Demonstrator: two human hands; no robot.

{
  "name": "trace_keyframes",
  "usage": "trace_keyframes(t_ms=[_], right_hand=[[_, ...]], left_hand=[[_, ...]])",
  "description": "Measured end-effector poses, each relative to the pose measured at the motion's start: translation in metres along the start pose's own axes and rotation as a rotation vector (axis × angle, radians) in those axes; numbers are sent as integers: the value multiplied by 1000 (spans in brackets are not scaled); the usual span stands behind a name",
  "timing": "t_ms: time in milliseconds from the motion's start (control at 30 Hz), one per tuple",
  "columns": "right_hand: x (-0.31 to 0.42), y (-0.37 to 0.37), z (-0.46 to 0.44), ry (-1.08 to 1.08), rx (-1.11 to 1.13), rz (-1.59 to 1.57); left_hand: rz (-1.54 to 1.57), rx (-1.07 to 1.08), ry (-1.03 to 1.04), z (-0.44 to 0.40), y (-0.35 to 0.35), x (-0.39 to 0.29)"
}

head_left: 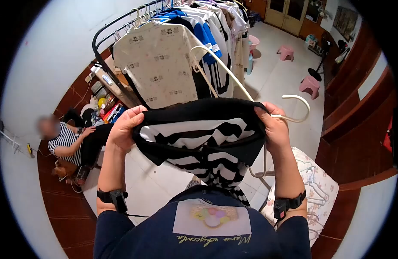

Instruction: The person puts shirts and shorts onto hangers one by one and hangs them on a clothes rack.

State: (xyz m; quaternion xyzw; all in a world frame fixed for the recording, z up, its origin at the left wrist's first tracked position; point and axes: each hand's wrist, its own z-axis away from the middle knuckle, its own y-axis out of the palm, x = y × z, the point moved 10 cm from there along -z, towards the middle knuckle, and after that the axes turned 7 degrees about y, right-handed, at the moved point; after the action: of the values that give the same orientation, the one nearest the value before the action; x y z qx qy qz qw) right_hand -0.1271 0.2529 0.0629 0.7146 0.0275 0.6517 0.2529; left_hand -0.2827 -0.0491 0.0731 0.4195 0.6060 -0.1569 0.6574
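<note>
A black-and-white striped garment [216, 129] with a black collar is stretched between my two hands in the middle of the view. My left hand [126, 127] grips the collar's left end, thumb on top. At the other end, my right hand [274, 127] pinches the collar. A cream hanger [233, 75] rises behind the garment, and its hook [306, 108] sticks out to the right beside my right hand. Whether my right hand also holds the hanger, I cannot tell. The garment's lower part hangs bunched toward my body.
Ahead stands a black rack [97, 36] full of hung clothes, a beige patterned shirt [158, 64] nearest. A person [74, 142] sits at the left. Pink stools [310, 86] stand at the right. Several hangers lie on a patterned surface [330, 185] at the lower right.
</note>
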Motion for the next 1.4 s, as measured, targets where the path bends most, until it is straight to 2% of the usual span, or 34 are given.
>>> trace_keyframes(t_ms=[33, 200, 433, 500, 600, 700, 767, 833, 900, 967, 1033, 1100, 1133, 1167, 1233, 1300, 1400], right_hand=[[3, 0, -1, -12, -9, 0], [14, 9, -4, 18, -117, -3], [4, 8, -32, -15, -110, 91], [2, 9, -42, -4, -173, 85], [7, 32, -57, -20, -118, 47], [4, 45, -74, -40, -118, 75], [1, 52, -86, -70, -121, 88], [-6, 56, -97, -85, -127, 103], [-12, 59, -108, -92, -154, 103], [-18, 69, -112, -90, -167, 125], [-19, 78, -116, -156, -191, 221], [-30, 77, -121, -148, -216, 253], [-34, 75, -123, -152, -237, 285], [-38, 72, -125, -138, -236, 290], [-45, 71, -132, -88, -180, 449], [-47, 69, -134, -74, -190, 563], [-44, 72, -133, -64, -80, 800]], left_hand=[[24, 45, -2, -4, 1, 0], [-52, 1, -49, -32, -10, 9], [-75, 14, -36, -58, -31, 7], [-100, 6, -23, -65, -40, 4], [-7, -20, -62, -69, -61, 2], [-50, -41, -134, -69, -75, 1], [-91, 24, -120, -74, -83, -2], [-481, 183, -67, -76, -83, -5], [-617, 181, -226, -79, -108, 11], [-802, 120, -178, -92, -145, 22], [-763, 83, -166, -96, -155, 21], [-277, -1, -278, -90, -158, 35], [-90, 96, -278, -91, -146, 38], [-35, 24, -235, -90, -145, 39], [153, 58, -151, -95, -127, 36], [211, 97, -95, -100, -115, 35], [244, 85, -71, -110, -105, 42]])
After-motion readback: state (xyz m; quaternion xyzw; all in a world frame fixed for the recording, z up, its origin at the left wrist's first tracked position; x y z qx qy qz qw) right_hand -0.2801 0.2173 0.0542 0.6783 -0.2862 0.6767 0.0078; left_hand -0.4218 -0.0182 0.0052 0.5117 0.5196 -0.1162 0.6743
